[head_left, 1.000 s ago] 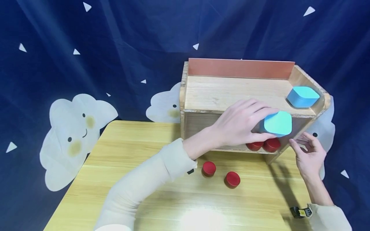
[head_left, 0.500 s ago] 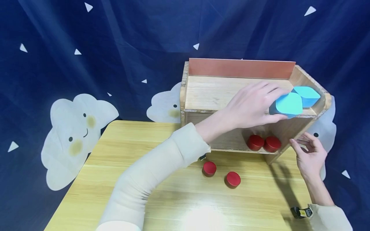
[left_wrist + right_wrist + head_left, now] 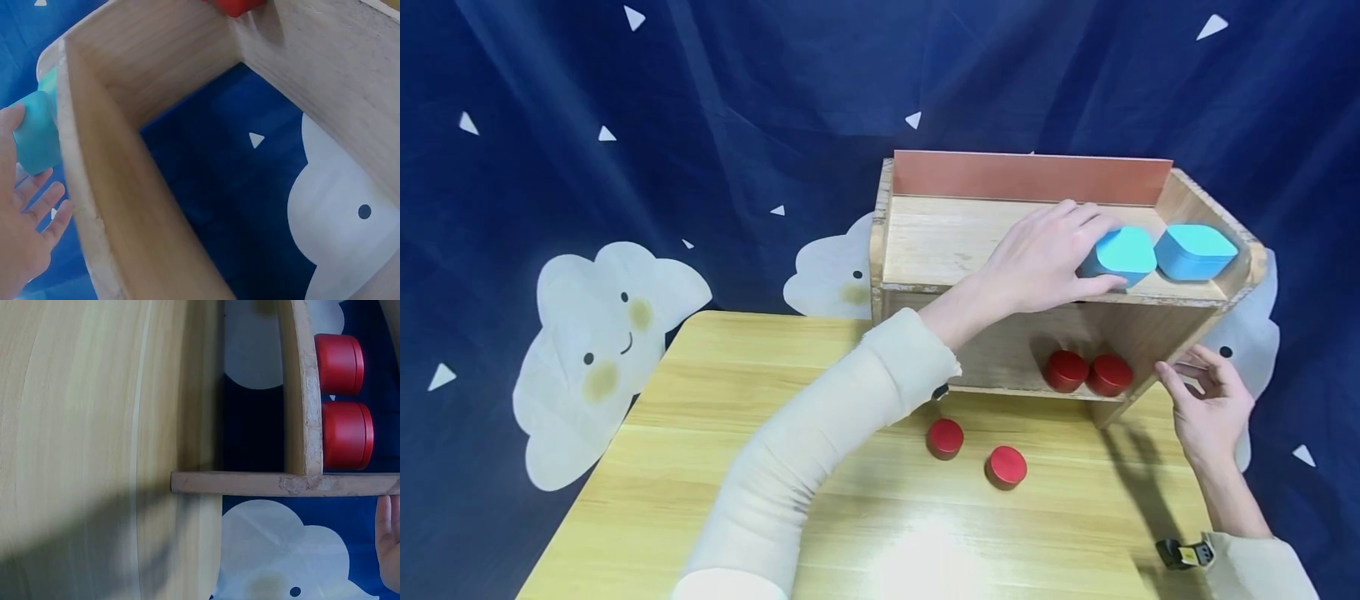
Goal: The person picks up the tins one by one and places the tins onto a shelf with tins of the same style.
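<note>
On the top board of a small wooden shelf, my left hand grips a light-blue box with rounded corners between thumb and fingers. A matching blue box sits just right of it, by the shelf's side wall. The left wrist view also has the held box at the fingertips, with the other fingers spread below. My right hand touches the outside of the shelf's right side panel with its fingertips, holding nothing.
Two red round tins stand side by side on the lower board, at its right end. Two more red tins, a left one and a right one, stand on the wooden table before the shelf. A dark-blue curtain hangs behind.
My left hand has carried the blue box up from in front of the shelf, first rightward, then back left onto the top board beside the other box. The right hand stays put.
</note>
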Available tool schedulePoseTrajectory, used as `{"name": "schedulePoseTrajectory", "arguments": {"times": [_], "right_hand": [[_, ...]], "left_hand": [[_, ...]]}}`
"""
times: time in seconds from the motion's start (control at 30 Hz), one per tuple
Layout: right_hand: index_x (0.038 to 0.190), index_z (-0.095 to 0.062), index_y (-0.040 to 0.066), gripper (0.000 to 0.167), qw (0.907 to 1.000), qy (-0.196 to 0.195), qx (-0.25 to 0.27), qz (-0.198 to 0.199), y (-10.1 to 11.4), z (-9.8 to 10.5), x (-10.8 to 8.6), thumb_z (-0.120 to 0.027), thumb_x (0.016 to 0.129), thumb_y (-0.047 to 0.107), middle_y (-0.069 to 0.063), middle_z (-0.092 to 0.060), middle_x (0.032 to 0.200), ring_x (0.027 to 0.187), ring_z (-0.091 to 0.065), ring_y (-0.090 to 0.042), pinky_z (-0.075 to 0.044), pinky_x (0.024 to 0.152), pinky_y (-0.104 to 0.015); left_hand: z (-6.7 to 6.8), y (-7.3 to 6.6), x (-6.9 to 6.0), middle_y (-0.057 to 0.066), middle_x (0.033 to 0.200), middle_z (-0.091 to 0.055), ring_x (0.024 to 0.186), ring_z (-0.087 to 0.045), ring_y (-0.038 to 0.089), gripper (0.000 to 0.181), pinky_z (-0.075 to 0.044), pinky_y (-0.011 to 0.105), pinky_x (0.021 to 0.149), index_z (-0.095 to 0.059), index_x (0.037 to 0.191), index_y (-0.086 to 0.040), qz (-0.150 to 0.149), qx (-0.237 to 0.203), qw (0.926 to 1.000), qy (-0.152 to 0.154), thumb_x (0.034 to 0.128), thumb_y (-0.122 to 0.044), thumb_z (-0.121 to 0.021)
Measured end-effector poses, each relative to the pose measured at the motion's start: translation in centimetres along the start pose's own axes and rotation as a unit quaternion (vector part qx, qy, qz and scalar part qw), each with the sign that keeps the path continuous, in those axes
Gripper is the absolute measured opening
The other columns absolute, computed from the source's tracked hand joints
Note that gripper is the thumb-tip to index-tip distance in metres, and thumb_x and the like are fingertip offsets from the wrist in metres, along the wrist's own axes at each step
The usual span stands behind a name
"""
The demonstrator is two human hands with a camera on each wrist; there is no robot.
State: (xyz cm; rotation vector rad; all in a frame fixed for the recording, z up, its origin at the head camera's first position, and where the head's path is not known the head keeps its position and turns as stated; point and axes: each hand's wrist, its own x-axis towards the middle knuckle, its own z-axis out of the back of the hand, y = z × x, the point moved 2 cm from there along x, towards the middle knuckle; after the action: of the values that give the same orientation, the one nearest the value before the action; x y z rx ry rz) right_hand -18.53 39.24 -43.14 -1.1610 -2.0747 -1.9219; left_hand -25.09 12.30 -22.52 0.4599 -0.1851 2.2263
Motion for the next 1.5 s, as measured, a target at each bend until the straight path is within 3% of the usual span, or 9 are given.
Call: {"name": "schedulePoseTrajectory", "arguments": {"times": [0.2,0.5,0.77,1.3,1.5], "right_hand": [[0.12,-0.069,-0.015,0.041,0.9999,-0.001,-0.01,0.007,-0.1,0.2,0.0,-0.071,0.081,-0.026,0.005,-0.08,0.093,0.078,-0.074,-0.003,-0.058,0.071,-0.009],[0.12,-0.068,-0.017,0.042,0.9993,-0.001,0.038,0.004,-0.2,0.4,0.0,-0.068,0.08,-0.03,-0.001,-0.079,0.092,0.078,-0.075,-0.006,-0.059,0.071,-0.01],[0.122,-0.068,-0.016,0.043,0.9999,0.001,0.013,0.005,-0.1,0.3,0.0,-0.07,0.081,-0.027,0.002,-0.079,0.096,0.079,-0.075,-0.004,-0.059,0.072,-0.01],[0.121,-0.066,-0.019,0.042,0.9998,0.004,0.011,0.016,-0.2,0.1,0.0,-0.068,0.081,-0.028,0.001,-0.08,0.095,0.078,-0.075,-0.004,-0.059,0.073,-0.01],[0.122,-0.067,-0.018,0.043,0.9993,0.005,0.037,0.007,-0.3,0.1,0.1,-0.068,0.08,-0.029,-0.001,-0.08,0.094,0.078,-0.075,-0.005,-0.06,0.073,-0.011]], "left_hand": [[-1.0,-0.2,0.8,-0.009,0.152,-0.057,0.141,-0.051,0.007,0.068,-0.04,0.019,0.118,-0.05,0.155,-0.023,0.009,0.003,0.9997,0.023,0.1009,-0.065,-0.056],[-2.2,-0.3,2.1,-0.011,0.152,-0.057,0.14,-0.052,0.005,0.067,-0.042,0.018,0.116,-0.051,0.155,-0.026,0.027,0.007,0.999,0.035,0.1023,-0.068,-0.049],[-2.6,-0.8,3.2,-0.011,0.159,-0.053,0.148,-0.046,0.006,0.068,-0.037,0.02,0.122,-0.046,0.158,-0.028,0.03,0.023,0.9979,0.052,0.1042,-0.069,-0.043],[-2.9,-1.2,3.9,-0.013,0.157,-0.054,0.139,-0.051,0.006,0.066,-0.042,0.019,0.114,-0.046,0.158,-0.031,0.046,0.036,0.9967,0.056,0.1039,-0.069,-0.042],[-2.9,-1.2,3.6,-0.013,0.158,-0.05,0.142,-0.049,0.004,0.072,-0.044,0.018,0.112,-0.038,0.161,-0.032,0.059,0.01,0.9969,0.052,0.1015,-0.072,-0.045]]}}
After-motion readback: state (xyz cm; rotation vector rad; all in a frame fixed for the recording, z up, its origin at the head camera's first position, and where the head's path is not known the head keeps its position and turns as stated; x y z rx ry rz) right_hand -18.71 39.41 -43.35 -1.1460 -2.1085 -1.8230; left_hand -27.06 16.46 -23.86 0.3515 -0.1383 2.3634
